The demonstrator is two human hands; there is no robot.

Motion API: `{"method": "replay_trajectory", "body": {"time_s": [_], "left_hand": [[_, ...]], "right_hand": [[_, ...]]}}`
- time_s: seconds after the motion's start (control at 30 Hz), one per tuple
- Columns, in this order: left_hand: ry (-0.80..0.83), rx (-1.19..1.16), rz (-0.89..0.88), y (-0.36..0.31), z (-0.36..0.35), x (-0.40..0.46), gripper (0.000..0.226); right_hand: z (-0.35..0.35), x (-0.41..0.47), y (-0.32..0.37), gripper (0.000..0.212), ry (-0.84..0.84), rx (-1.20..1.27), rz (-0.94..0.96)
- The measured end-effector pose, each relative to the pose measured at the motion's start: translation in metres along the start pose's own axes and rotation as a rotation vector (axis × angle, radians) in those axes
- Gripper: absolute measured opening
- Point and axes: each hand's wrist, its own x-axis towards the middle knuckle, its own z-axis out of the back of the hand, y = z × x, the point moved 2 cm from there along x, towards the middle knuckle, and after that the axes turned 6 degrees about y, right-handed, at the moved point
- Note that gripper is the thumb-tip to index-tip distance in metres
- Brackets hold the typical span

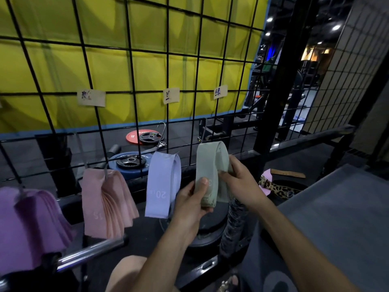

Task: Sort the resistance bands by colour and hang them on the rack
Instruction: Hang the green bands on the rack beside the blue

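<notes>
A black wire grid rack (134, 91) stands in front of me with hooks and paper colour labels. Green bands (211, 163) hang from the rightmost hook (203, 131). My left hand (192, 202) grips their lower end, thumb on the front. My right hand (240, 182) pinches the same green bands from the right side. To the left hang blue bands (162, 182) marked 20, a fanned bunch of pink bands (105, 203), and purple bands (29, 226) at the far left.
Weight plates (131, 162) lie on the floor behind the grid. A chrome bar (90, 252) runs low at the left. A grey padded surface (336, 218) is at the right, with a leopard-print strap (277, 188) beside it. A black upright post (280, 81) flanks the rack.
</notes>
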Motion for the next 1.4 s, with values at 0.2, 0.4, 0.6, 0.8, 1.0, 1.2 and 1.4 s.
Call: {"method": "replay_trajectory", "body": {"time_s": [0.2,0.4,0.6,0.8,1.0,1.2,1.4], "left_hand": [[0.007,-0.255,0.074,0.016,-0.004,-0.007,0.034],[0.037,-0.307,0.096,0.02,0.003,-0.006,0.043],[0.032,-0.275,0.093,0.023,0.008,0.0,0.031],[-0.007,-0.203,0.023,0.031,0.015,0.006,0.029],[-0.07,-0.136,-0.058,0.038,0.014,0.01,0.03],[-0.085,-0.156,-0.14,0.036,0.003,-0.001,0.024],[-0.117,-0.069,-0.219,0.039,0.004,-0.006,0.022]], "right_hand": [[-0.005,-0.007,-0.005,0.026,-0.129,0.017,0.032],[-0.011,-0.013,-0.019,0.015,-0.131,0.011,0.016],[-0.016,-0.02,-0.036,0.018,-0.033,-0.132,0.082],[-0.023,-0.021,-0.052,0.013,-0.095,-0.211,0.111],[-0.028,-0.024,-0.045,0.022,-0.037,-0.082,0.064],[-0.014,-0.032,-0.025,0.028,0.101,0.111,-0.12],[-0.028,-0.023,-0.038,0.035,0.092,0.348,-0.353]]}}
